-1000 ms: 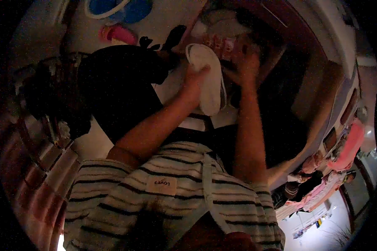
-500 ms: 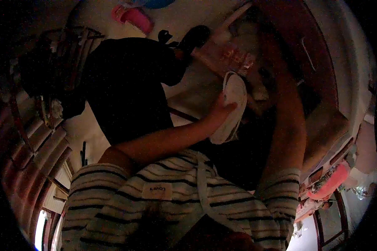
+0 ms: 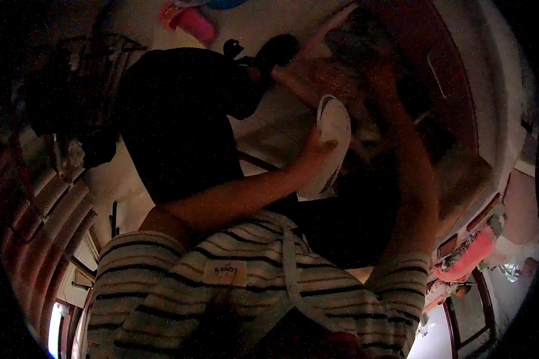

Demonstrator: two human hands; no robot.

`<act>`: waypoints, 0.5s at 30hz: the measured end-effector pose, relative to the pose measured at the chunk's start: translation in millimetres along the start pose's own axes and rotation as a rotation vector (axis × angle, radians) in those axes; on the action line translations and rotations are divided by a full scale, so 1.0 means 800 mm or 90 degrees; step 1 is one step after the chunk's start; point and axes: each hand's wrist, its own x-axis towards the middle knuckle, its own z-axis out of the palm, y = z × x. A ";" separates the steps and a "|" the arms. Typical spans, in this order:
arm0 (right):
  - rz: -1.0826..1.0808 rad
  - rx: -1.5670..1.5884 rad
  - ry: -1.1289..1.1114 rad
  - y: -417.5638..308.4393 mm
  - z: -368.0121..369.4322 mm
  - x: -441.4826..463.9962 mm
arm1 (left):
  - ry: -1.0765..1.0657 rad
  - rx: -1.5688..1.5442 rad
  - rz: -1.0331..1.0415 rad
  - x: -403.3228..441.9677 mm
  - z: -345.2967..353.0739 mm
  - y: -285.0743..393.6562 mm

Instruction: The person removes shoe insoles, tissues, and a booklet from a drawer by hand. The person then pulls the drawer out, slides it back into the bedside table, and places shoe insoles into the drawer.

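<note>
My left hand (image 3: 322, 148) is closed around the side of a long white oval thing (image 3: 336, 128) with a dark-lined rim at its top end. It is roughly shoe-shaped, but the dim light hides its kind. It is held up in front of my striped top. My right arm stretches forward, and my right hand (image 3: 382, 78) is in deep shadow beside a dark grey bundle (image 3: 354, 43). The right fingers do not show clearly, so whether they grip the bundle cannot be made out.
A large black shape (image 3: 179, 119), like dark clothing, fills the left middle. A pink item (image 3: 194, 25) lies at the top. On the right stands a dark red panel with a pale handle (image 3: 436, 75). Brown cardboard-like surfaces (image 3: 464, 179) and a pink-red object (image 3: 470, 257) are below it.
The dark grey bundle now shows by my right hand, and the right forearm has shifted slightly. The white thing has tilted a little and moved slightly up and left in my left hand.
</note>
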 end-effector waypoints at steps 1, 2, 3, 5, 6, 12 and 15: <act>0.061 -0.031 -0.067 -0.007 -0.002 0.001 | 0.015 0.052 -0.015 0.002 -0.002 0.002; 0.092 -0.044 -0.098 -0.010 -0.007 0.001 | 0.014 0.053 -0.013 0.000 -0.005 0.003; 0.122 -0.057 -0.130 -0.013 -0.010 0.001 | 0.005 0.032 0.004 -0.002 -0.009 0.003; 0.197 0.104 -0.122 -0.014 -0.057 -0.003 | -0.003 0.010 0.023 -0.003 -0.013 0.003; 0.221 0.157 -0.117 -0.014 -0.071 -0.004 | 0.043 0.007 -0.001 0.002 -0.012 0.001; 0.066 0.155 0.215 -0.033 -0.085 -0.036 | 0.083 -0.150 0.061 0.049 -0.031 -0.026; 0.325 0.551 0.178 -0.069 -0.135 -0.029 | 0.106 -0.191 0.135 0.048 -0.050 -0.007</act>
